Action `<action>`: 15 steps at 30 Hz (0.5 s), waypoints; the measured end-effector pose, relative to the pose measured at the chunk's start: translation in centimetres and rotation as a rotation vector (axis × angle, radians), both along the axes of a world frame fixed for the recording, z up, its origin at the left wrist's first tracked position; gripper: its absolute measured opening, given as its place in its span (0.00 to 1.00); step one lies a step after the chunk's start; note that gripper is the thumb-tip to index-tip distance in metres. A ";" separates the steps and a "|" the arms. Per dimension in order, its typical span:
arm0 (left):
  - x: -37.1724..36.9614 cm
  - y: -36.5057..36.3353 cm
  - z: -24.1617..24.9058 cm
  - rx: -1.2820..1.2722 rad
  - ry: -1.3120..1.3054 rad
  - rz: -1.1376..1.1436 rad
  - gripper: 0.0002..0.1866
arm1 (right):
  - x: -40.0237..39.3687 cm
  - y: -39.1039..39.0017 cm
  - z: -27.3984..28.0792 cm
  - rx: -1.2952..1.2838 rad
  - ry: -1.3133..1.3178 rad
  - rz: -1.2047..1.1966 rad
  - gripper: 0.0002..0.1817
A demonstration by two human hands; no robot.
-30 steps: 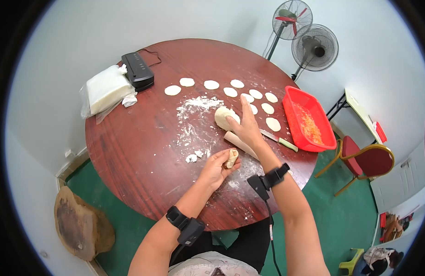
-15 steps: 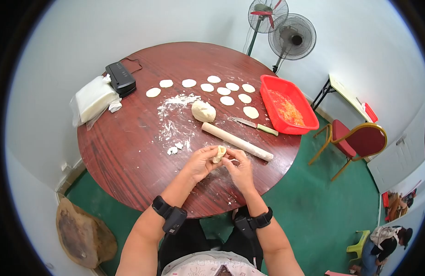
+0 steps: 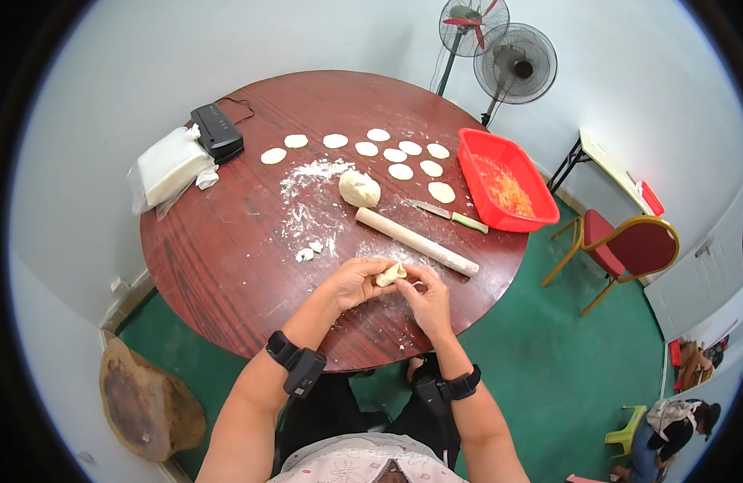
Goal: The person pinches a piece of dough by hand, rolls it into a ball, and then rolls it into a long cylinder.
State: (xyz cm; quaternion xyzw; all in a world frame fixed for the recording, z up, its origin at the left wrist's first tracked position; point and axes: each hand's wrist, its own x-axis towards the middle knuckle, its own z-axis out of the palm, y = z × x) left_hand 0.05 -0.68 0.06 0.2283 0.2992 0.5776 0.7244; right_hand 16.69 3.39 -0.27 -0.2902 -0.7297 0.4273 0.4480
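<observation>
A small folded dumpling (image 3: 390,275) is held above the near part of the table between my two hands. My left hand (image 3: 354,283) is closed around its left side. The thumb and fingers of my right hand (image 3: 428,299) pinch its right end. Just beyond my hands lies a floured wooden rolling pin (image 3: 415,241), slanting down to the right. Behind the pin sit a lump of dough (image 3: 359,189) and a knife (image 3: 452,216) with a light green handle. Several round dough wrappers (image 3: 400,171) are spread farther back.
A red plastic basket (image 3: 476,193) with shredded orange filling (image 3: 504,187) stands at the table's right edge. Loose flour (image 3: 307,193) covers the left middle. A black appliance (image 3: 217,133) and a bagged white block (image 3: 172,169) are far left. Another person (image 3: 673,435) bends down at lower right.
The dumpling has turned from nearly upright to a more sideways tilt, and my fingers have shifted along it. The whole view has moved slightly.
</observation>
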 end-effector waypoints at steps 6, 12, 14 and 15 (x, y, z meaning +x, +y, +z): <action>-0.1 0.0 0.3 -0.015 0.057 0.005 0.15 | 0.3 -0.3 -0.3 -0.004 -0.055 -0.045 0.11; 0.2 -0.1 0.4 0.005 0.061 -0.015 0.18 | 0.4 -0.6 0.2 0.089 -0.095 -0.079 0.10; 0.1 -0.1 0.3 0.036 0.060 -0.020 0.20 | 0.4 -0.8 0.6 0.128 -0.115 -0.080 0.10; 0.1 -0.1 0.4 0.042 0.069 -0.027 0.21 | 0.4 -0.8 0.8 0.131 -0.122 -0.082 0.10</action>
